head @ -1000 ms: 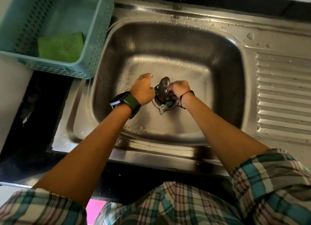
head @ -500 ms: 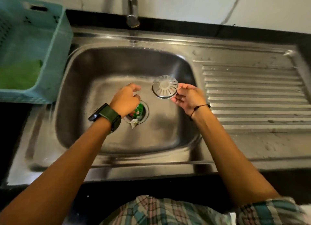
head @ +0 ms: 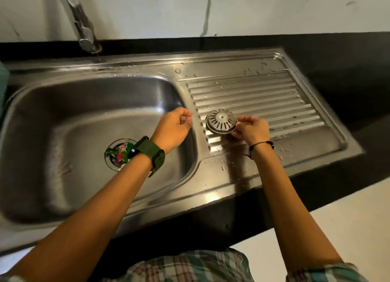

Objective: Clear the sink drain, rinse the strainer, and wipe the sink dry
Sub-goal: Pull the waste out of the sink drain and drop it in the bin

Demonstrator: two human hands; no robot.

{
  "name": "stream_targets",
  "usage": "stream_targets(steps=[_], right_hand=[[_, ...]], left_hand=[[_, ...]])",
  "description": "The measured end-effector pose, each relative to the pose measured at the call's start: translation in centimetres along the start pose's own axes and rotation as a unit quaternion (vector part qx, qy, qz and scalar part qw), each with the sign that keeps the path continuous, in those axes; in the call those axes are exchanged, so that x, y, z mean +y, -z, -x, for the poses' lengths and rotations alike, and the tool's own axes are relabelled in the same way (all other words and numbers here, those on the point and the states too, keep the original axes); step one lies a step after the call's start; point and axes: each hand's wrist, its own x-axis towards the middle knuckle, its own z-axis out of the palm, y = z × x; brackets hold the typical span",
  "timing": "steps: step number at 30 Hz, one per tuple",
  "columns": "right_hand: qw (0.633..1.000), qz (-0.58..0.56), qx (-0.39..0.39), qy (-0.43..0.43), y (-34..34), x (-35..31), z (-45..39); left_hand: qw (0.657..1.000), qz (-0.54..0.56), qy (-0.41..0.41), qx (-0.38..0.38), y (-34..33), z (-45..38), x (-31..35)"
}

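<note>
The right hand (head: 251,129) holds the strainer (head: 221,121), a round metal disc with slots around a small centre knob. The grip is closed on the right edge of the disc: the thumb and fingertips pinch its rim, and the other fingers curl under it. The strainer is over the ribbed drainboard (head: 263,104), at its left end, just beside the basin; its lower edge looks to be touching the ribs or very near them, but this cannot be told for sure.

The left hand (head: 174,127) is above the right rim of the sink (head: 63,117), near the strainer but apart from it. Its grip is loosely curled, half closed, and it holds nothing. A green watch (head: 150,154) is on this wrist, and a thin black cord (head: 261,144) is on the right wrist.

The drain (head: 119,154) in the basin floor is uncovered. In it sits a crumpled green and red wrapper (head: 121,153), partly hidden behind the watch. Water drops lie on the drainboard and on the steel edge. The faucet (head: 84,28) stands at the back, over the dark worktop (head: 348,70).
</note>
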Motion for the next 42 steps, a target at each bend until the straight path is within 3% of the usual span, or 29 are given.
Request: stream_targets(steps=[3,6,9,14,17,20,24,27,30,33,34,37,39,40,42], right_hand=[[0.98,0.182,0.027,0.073,0.0,0.0,0.2],[0.899,0.39,0.079,0.182,-0.8,-0.5,1.4],[0.851,0.435,0.071,0.286,-3.4,-1.5,2.8],[0.808,0.447,-0.116,0.367,-12.7,-1.8,5.2],[0.785,0.44,-0.258,0.35,-19.0,-0.6,7.0],[0.713,0.499,-0.371,0.325,-24.0,1.7,7.9],[0.627,0.576,-0.413,0.324,-27.7,5.0,8.0],[0.59,0.608,-0.419,0.327,-29.0,6.7,7.4],[0.581,0.603,-0.435,0.332,-29.8,7.9,6.7],[0.606,0.575,-0.418,0.357,-30.4,8.2,5.9],[0.631,0.558,-0.405,0.357,-30.5,7.9,5.7],[0.762,0.452,-0.337,0.317,-30.6,6.2,4.6],[0.857,0.314,-0.339,0.227,-30.2,4.6,4.0],[0.886,0.235,-0.358,0.177,-29.8,3.7,4.1],[0.892,0.141,-0.399,0.162,-28.9,2.0,4.5]], left_hand=[[1.0,-0.01,0.0,-0.002,0.0,0.8,0.0],[0.999,-0.035,0.009,0.031,2.0,2.1,-0.8],[0.99,-0.1,0.025,0.099,5.8,3.7,-2.6],[0.953,-0.211,0.102,0.19,11.9,7.1,-6.6],[0.942,-0.171,0.158,0.24,13.5,9.1,-8.7],[0.939,-0.094,0.202,0.261,13.4,10.0,-10.1],[0.937,0.004,0.225,0.267,12.9,9.6,-10.7],[0.931,0.075,0.226,0.277,12.9,9.3,-10.7],[0.917,0.14,0.234,0.29,13.1,9.1,-10.7],[0.908,0.184,0.245,0.285,13.6,8.8,-10.7],[0.905,0.194,0.251,0.284,13.8,8.6,-10.8],[0.896,0.22,0.271,0.273,14.2,7.6,-10.9],[0.889,0.239,0.292,0.259,14.1,6.6,-10.8],[0.886,0.249,0.304,0.247,13.9,6.0,-10.8],[0.876,0.285,0.322,0.219,13.7,4.8,-10.5]])
